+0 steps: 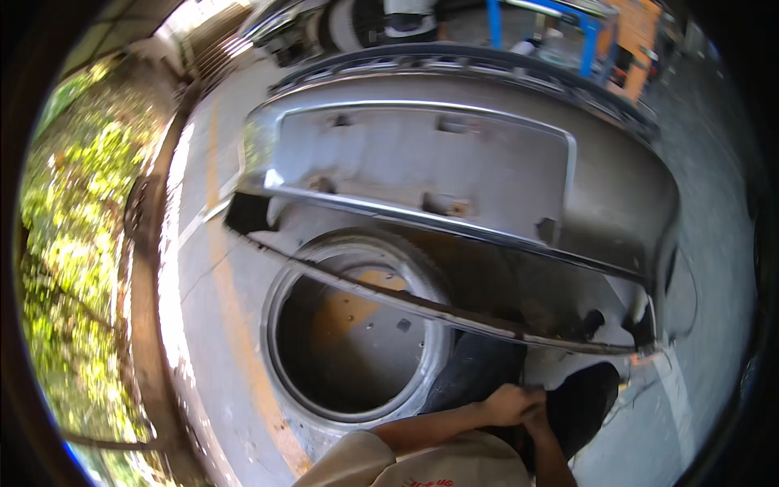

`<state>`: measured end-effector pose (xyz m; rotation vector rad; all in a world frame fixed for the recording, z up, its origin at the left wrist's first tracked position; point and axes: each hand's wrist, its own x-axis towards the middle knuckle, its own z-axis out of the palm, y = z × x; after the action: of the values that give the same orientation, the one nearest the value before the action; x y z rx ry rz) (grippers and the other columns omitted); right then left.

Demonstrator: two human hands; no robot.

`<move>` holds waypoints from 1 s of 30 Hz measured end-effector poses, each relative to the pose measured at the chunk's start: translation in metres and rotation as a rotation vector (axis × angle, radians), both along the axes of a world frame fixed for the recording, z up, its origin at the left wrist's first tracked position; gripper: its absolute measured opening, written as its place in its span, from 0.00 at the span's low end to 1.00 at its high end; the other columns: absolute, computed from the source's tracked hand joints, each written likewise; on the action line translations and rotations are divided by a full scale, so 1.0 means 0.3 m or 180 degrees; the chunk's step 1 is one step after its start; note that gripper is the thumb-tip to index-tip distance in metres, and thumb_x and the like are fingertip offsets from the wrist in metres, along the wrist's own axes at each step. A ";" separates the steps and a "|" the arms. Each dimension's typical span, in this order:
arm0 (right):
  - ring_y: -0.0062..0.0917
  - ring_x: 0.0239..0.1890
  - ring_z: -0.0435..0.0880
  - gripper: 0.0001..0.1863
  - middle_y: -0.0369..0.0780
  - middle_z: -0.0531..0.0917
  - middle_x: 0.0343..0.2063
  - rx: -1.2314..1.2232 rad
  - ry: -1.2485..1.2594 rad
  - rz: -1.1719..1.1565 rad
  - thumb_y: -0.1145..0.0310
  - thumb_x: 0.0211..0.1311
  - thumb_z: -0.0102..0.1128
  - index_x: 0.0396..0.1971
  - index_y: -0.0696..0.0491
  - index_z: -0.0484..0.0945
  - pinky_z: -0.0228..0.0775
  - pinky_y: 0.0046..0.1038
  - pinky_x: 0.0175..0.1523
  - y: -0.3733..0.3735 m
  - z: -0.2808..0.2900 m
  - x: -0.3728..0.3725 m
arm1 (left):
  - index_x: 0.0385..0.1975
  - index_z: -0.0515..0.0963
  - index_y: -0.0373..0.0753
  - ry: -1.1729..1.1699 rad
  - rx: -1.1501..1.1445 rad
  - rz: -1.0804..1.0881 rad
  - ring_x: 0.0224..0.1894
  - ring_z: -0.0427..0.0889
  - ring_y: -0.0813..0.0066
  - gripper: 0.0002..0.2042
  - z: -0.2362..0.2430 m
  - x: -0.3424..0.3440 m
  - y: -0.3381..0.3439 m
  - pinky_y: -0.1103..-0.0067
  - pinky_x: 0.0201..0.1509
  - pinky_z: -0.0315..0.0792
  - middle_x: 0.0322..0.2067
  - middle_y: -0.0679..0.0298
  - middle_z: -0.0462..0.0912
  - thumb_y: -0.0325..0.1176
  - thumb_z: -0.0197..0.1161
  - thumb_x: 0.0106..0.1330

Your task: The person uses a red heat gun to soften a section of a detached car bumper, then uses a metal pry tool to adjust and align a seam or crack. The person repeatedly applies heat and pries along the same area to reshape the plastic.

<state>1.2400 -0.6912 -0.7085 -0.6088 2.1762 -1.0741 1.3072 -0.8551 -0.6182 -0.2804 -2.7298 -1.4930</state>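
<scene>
My left hand (508,402) and my right hand (535,415) are together in front of my dark-trousered knees, fingers closed against each other. Whether anything small sits between them is hidden. Beyond them lies a large grey car bumper (617,195), with a framed rectangular recess and several cut openings; neither hand touches it. Its thin lower edge strip (398,302) curves across, closest to my hands. Under that strip, left of my legs, stands a wide round metal drum or wheel rim (274,357), its hollow inside showing dusty ground.
A dark trim strip (454,55) lies along the bumper's far edge. Behind it are a vehicle wheel (345,26), a blue metal frame (591,45) and an orange panel (641,40). Leafy plants (81,243) grow beyond a brown kerb (146,284) at left.
</scene>
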 end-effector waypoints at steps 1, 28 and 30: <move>0.38 0.47 0.85 0.15 0.49 0.85 0.43 -0.0143 0.0127 0.0079 0.65 0.61 0.64 0.45 0.57 0.80 0.75 0.34 0.51 -0.008 -0.016 -0.003 | 0.44 0.77 0.42 0.0118 0.0400 0.0510 0.34 0.85 0.48 0.13 -0.082 -0.009 0.017 0.58 0.39 0.77 0.32 0.48 0.84 0.39 0.63 0.63; 0.48 0.39 0.87 0.20 0.53 0.85 0.38 0.0503 -0.0059 -0.0129 0.60 0.68 0.58 0.47 0.63 0.73 0.81 0.45 0.46 -0.046 0.184 0.080 | 0.38 0.81 0.43 0.2116 -0.2284 0.1012 0.37 0.78 0.58 0.12 0.665 -0.357 0.109 0.68 0.45 0.69 0.37 0.62 0.83 0.33 0.76 0.56; 0.47 0.39 0.87 0.20 0.53 0.85 0.39 0.0481 -0.0097 -0.0060 0.60 0.68 0.59 0.47 0.62 0.73 0.81 0.45 0.45 -0.035 0.190 0.079 | 0.40 0.82 0.44 0.1905 -0.2601 0.0722 0.38 0.80 0.59 0.13 0.668 -0.441 0.141 0.67 0.45 0.69 0.37 0.63 0.84 0.34 0.76 0.56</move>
<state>1.2638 -0.7017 -0.6514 -0.5014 2.2164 -0.9124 1.1749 -0.8127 -0.4179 -0.3316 -2.5615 -0.1270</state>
